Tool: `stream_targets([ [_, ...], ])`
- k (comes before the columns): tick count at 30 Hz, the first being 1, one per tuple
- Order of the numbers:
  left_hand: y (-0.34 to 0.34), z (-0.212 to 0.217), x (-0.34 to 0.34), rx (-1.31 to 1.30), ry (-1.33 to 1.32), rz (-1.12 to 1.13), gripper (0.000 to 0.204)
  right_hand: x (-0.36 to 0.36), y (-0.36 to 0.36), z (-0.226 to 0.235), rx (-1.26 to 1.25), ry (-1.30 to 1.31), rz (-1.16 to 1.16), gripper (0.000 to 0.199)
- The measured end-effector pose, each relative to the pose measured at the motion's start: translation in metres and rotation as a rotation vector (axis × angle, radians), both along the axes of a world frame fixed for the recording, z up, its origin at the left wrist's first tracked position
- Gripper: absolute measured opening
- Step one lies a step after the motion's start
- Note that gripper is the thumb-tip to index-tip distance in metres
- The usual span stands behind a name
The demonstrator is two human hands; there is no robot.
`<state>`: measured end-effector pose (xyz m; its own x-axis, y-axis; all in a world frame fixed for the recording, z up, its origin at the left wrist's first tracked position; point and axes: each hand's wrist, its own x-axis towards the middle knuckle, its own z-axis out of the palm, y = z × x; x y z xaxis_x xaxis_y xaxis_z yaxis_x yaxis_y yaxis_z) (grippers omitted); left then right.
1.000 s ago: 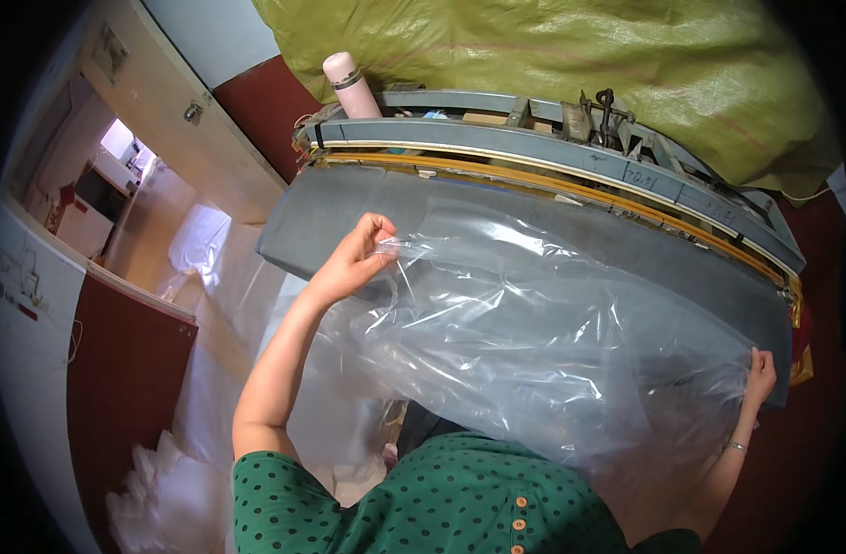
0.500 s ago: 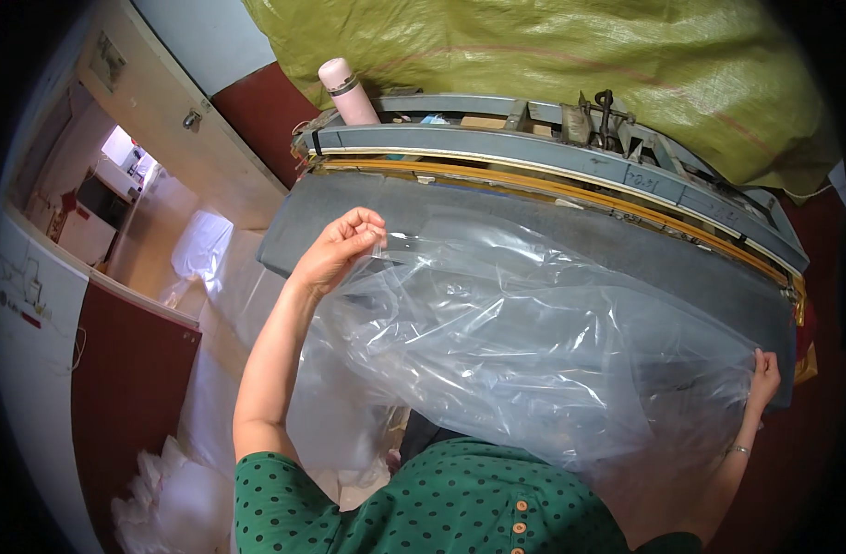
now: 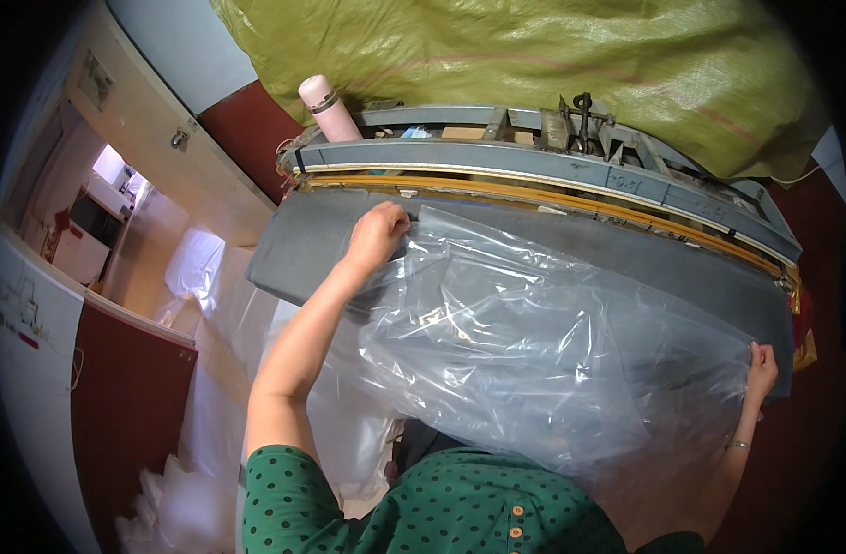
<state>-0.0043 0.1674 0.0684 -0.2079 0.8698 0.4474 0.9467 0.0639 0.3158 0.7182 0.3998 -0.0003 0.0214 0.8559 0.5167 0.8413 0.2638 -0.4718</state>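
Note:
A large sheet of clear plastic film (image 3: 506, 342), crinkled and shiny, spreads across the front of a grey padded bench (image 3: 303, 240) and hangs down toward my body. My left hand (image 3: 379, 235) is closed near the film's upper left corner, over the grey surface, its fingertips pinched on the edge. At the bench's right end my right hand (image 3: 762, 371) pinches the film's other corner. Between both hands the far edge runs slantwise, fairly straight, with loose folds below it. Whether the film is one layer or a bag I cannot tell.
Behind the bench runs a long grey metal bar machine (image 3: 497, 157) with orange strips (image 3: 534, 192). A pink bottle (image 3: 330, 111) stands at its left end. A green woven tarp (image 3: 534, 55) covers what lies behind. More plastic film (image 3: 178, 508) lies lower left, near an open door (image 3: 164, 120).
My left hand has moved right and slightly forward with the film's corner, turning its back upward. My right hand stays at the right corner. The view has shifted slightly.

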Motion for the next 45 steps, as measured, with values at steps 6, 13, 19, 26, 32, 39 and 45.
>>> stream_targets([
  [6, 0.027, -0.020, 0.013, 0.006, -0.083, 0.126, 0.007, 0.006, 0.004, -0.007, 0.013, 0.019, -0.009, 0.027],
  [13, 0.042, -0.026, 0.013, -0.075, -0.061, 0.274, 0.012, 0.008, 0.006, -0.009, 0.033, 0.057, 0.002, 0.027],
  [19, 0.046, -0.020, 0.008, -0.145, -0.148, 0.244, 0.013, 0.019, 0.008, -0.011, 0.008, 0.272, 0.065, 0.027],
  [26, 0.046, -0.039, -0.029, 0.072, -0.655, 0.168, 0.008, 0.006, 0.028, -0.006, -0.084, 0.297, 0.072, 0.022],
  [32, 0.073, 0.032, 0.010, 0.543, -1.422, 0.225, 0.014, 0.001, 0.087, -0.003, -0.090, 0.809, -0.047, 0.015],
  [39, 0.044, -0.057, -0.033, 0.628, -0.311, 0.542, 0.013, -0.117, 0.079, 0.000, 0.201, 0.231, -0.092, 0.021],
  [45, 0.074, -0.069, -0.064, 0.656, -0.480, 0.476, 0.016, -0.138, 0.119, 0.002, 0.100, 0.458, 0.024, 0.018],
])
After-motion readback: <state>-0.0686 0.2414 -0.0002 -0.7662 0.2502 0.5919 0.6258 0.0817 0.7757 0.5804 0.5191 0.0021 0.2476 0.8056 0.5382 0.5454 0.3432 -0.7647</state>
